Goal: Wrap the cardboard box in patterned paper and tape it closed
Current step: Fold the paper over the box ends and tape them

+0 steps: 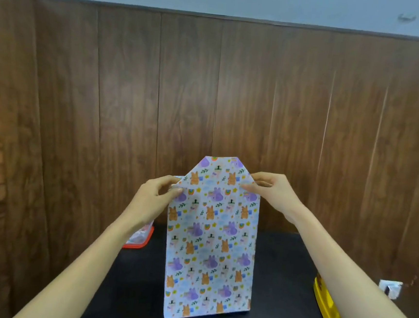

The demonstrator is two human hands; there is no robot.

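The box stands upright on the black table, fully covered by white patterned paper printed with orange and purple animals; no cardboard shows. Above the box the paper rises into a flap with both top corners folded in. My left hand pinches the paper at the flap's left fold. My right hand pinches the right fold at the same height. Both forearms reach in from the bottom corners.
An orange-rimmed container lies on the table behind my left forearm. A yellow object sits at the right table edge, with a small white thing beyond it. Wood panel walls close the back and left.
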